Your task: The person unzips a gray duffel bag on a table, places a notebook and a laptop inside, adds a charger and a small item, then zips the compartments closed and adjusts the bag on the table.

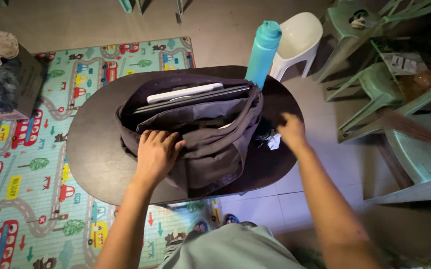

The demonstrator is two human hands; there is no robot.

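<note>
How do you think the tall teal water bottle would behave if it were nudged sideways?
The teal bottle stands upright, tall and narrow, near the dark table's far edge, so it would probably tip rather than slide. Being cylindrical, it would likely roll once down. The black bag beside it might stop it.

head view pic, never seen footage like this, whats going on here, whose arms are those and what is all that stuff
There is one picture, taken by a camera worn on a person's head and looking down, so both bare arms belong to the wearer. No machine is involved. The left hand rests with a grip on the front of an open dark bag, which sits on a dark oval table. A white flat device stands inside the bag. The right hand is blurred, reaching toward a crumpled white paper beside the bag; it holds nothing I can see. A teal bottle stands behind the bag. A road-pattern play mat covers the floor.
</note>
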